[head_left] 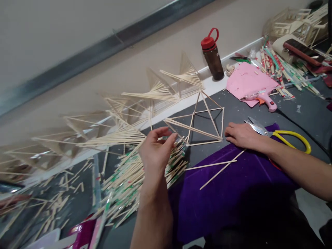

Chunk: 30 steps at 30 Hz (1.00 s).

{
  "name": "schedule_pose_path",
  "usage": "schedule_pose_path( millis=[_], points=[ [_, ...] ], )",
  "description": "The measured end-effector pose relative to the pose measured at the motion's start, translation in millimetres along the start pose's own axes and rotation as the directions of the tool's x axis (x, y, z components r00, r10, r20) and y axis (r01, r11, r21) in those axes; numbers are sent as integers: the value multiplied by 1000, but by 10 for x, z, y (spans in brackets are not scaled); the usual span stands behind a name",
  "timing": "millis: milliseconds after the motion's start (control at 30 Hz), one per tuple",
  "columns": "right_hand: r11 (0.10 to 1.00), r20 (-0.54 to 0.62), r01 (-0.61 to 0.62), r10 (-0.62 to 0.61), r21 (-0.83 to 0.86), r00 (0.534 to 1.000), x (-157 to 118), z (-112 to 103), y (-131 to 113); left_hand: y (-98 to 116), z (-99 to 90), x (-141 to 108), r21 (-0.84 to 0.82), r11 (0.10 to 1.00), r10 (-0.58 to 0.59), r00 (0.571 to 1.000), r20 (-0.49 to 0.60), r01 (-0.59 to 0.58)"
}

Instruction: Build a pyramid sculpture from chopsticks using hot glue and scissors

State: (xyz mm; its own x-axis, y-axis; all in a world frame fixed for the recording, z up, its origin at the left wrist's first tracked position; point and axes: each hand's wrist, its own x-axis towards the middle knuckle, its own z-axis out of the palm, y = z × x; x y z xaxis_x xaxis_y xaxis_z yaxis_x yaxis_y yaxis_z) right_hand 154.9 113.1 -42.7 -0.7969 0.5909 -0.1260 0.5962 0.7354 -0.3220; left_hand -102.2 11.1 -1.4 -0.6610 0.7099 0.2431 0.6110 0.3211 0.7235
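Fingers (160,131) of left hand (155,148) slightly parted near stick frame (192,129); grip of right hand (241,135) unclear

Craft workspace, pink glue gun (264,97), yellow-handled scissors (265,132), wooden stick frame (194,130)

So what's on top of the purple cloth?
Two wooden sticks lie crossed on the purple cloth, and the yellow-handled scissors overlap its far corner. A red edge shows beside the right forearm; the rest is covered.
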Motion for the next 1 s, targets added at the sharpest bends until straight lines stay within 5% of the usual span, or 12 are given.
schedule_pose_path(
  millis=[100, 433, 800, 1000],
  points=[
    [1000, -1, -5, 5, 3, 1000, -6, -9, 14, -43, 143, 29, -42, 997, -55, 996, 73, 58],
    [1000, -3, -3, 3, 26, 1000, -7, -19, 25, 48, 375, 112, -252, 967, 62, 991, 115, -32],
    [999, -20, -10, 11, 46, 1000, -8, 10, 21, 7, 362, 247, -298, 954, 71, 979, 190, -11],
    [999, -31, 2, 0, 45, 1000, -2, 49, 43, 6, 275, 250, -182, 983, 72, 978, 198, -36]
  ],
)
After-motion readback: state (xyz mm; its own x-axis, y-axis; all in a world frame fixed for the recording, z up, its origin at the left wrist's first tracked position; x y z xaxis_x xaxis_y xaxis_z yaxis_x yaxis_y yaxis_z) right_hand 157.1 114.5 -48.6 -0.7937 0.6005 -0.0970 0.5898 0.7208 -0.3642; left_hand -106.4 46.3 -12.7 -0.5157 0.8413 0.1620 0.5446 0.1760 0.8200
